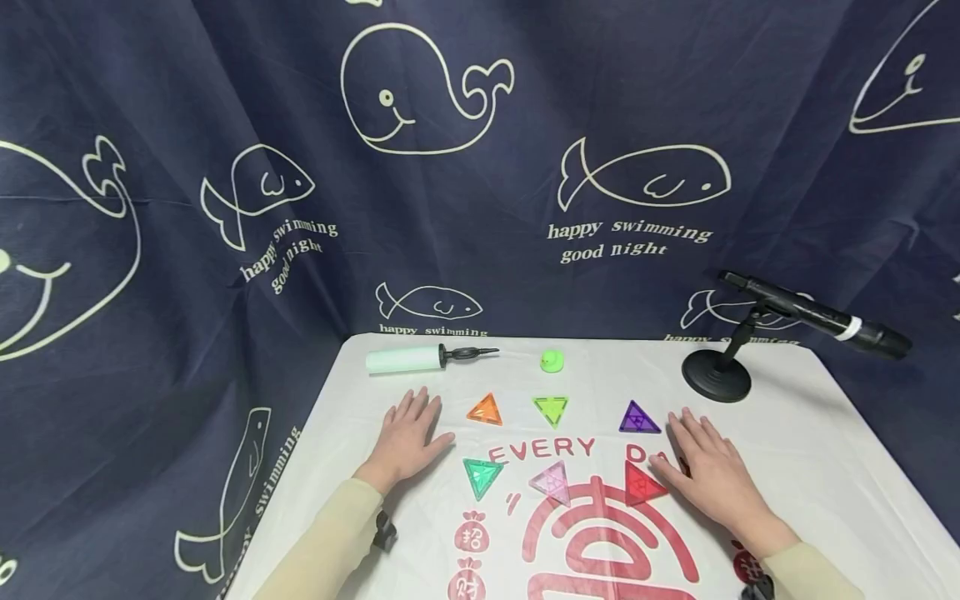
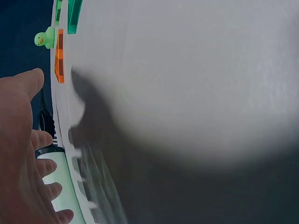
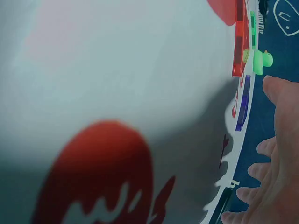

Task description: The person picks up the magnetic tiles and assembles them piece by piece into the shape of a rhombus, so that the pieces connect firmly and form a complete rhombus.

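Left hand: my fingers spread, empty
Right hand: fingers apart, empty
Orange triangular tile: far row, left
Red triangular tile: near row, right
Tile lifting: I'd pinch edges lightly

A dk blue cloth hangs behind the white table & on both sides, w/ pale whales, fish & words on it. Red pics & letters mark the table, & soft shadows fall there too.

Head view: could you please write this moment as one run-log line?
left hand: empty, beside teal triangle; right hand: empty, beside red triangle; six triangles: two rows; green duck: behind them
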{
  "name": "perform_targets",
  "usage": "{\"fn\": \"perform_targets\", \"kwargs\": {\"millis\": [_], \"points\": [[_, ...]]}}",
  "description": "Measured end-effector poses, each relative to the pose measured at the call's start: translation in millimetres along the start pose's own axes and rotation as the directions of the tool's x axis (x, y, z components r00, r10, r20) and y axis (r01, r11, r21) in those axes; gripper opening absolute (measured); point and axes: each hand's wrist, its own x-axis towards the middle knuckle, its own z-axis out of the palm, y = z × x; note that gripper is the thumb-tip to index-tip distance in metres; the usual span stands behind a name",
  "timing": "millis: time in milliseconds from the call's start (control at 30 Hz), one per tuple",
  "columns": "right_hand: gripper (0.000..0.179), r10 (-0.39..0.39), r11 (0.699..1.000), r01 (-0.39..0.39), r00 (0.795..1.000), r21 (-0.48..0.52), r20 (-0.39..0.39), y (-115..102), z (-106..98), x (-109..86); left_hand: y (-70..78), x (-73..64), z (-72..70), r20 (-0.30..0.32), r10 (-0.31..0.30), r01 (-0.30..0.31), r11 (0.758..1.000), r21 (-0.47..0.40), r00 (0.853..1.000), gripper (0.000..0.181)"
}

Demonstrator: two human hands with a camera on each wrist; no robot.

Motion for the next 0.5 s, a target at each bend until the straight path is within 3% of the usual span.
{"fn": "perform_targets", "kwargs": {"millis": [500], "points": [[0.093, -0.042, 0.999, 0.042, 0.999, 0.028, -0.010, -20.6, 6.8, 10.7, 5.6, 3.3, -0.6, 0.009, 0.000, 0.000, 1.000, -0.006, 1.000, 0.080]]}}
